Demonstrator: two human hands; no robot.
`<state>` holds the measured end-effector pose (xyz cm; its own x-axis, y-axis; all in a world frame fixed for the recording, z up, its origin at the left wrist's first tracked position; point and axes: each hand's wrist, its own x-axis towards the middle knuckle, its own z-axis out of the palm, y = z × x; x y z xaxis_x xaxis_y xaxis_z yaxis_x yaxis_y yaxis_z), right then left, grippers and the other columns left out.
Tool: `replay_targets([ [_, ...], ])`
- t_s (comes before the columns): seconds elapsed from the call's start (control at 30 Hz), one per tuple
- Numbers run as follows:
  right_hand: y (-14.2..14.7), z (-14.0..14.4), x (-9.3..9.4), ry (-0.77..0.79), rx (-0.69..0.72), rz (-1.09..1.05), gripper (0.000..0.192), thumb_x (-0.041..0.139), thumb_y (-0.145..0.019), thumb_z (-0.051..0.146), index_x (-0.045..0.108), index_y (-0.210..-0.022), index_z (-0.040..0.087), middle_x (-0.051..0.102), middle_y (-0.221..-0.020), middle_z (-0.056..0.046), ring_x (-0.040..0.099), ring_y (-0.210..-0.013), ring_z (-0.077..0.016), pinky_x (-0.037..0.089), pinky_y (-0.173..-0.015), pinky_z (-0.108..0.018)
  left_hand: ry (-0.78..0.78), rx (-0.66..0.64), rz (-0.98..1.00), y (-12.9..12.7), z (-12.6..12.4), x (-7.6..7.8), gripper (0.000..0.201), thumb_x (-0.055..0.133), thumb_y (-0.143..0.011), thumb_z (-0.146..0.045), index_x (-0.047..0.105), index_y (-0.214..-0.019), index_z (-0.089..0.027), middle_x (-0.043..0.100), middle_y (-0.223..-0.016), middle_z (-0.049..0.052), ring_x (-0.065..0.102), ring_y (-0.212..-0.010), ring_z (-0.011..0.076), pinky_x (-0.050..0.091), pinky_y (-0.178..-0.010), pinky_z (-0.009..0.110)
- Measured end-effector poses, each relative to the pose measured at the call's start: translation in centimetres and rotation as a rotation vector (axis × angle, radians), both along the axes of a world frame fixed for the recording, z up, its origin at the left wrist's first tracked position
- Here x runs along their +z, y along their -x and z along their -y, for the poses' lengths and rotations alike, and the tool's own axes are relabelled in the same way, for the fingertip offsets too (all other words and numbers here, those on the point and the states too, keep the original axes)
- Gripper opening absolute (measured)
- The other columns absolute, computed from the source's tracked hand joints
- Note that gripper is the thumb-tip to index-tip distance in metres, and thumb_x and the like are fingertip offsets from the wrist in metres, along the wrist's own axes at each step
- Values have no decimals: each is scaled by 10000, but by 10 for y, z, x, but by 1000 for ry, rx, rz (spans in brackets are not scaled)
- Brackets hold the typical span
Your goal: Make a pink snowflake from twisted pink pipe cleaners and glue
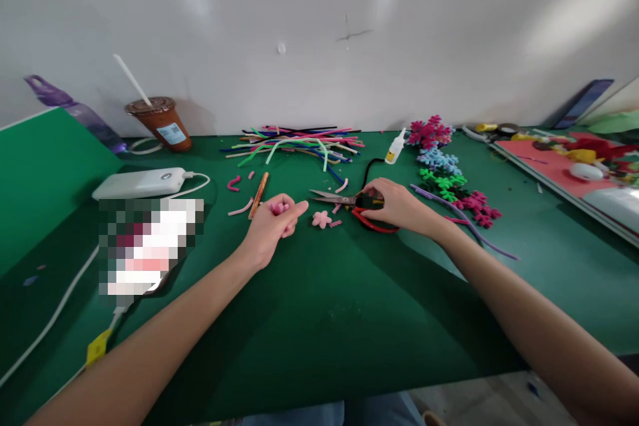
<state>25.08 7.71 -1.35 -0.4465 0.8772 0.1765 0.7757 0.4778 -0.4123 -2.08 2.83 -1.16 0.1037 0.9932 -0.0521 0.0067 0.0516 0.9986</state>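
Seen from the head camera, two bare arms reached in from the bottom corners over a green table (319,319). At centre frame the left hand (272,226) was curled shut around a small pink piece (278,208), its forefinger stretched toward the right. Just right of it lay a small pink flower (322,218) and a few pink scraps on the cloth. Right of centre, the right hand (397,205) rested on the red handles of a pair of scissors (349,203), fingers closed over the loops, the blades lying flat and pointing left toward the flower; whether the fingers passed through the loops could not be told. Behind the hands, at upper centre, a heap of coloured pipe cleaners (299,143) lay against the white wall, with a small glue bottle (396,146) to its right. A row of finished pink, blue and green flowers (444,170) ran down the right side, beside a purple stem (464,223) passing under the right wrist. At upper left stood an iced drink cup (160,122) with a straw, a purple bottle (74,110) and a white power bank (142,182) with its cable. A red tray (559,170) of oddments filled the right edge.
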Motion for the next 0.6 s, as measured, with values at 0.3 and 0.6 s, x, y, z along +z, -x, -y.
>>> replay_targets([
  [0.3, 52, 28, 5, -308, 190, -2, 189, 545, -866, 289, 602, -998, 166, 602, -1023, -103, 528, -1006, -244, 417, -932, -416, -463, -7, -819, 6, 1, -10, 261, 651, -770, -446, 607, -792, -190, 607, -695, 19, 559, -661, 169, 397, -600, 274],
  [0.6, 73, 27, -9, -355, 259, 96, 197, 443, -931, 254, 629, -942, 187, 597, -1009, -97, 506, -1040, -242, 376, -976, -455, -603, -154, -961, 3, 8, -7, 321, 673, -751, -446, 583, -943, -203, 613, -822, 43, 551, -790, 221, 396, -668, 306],
])
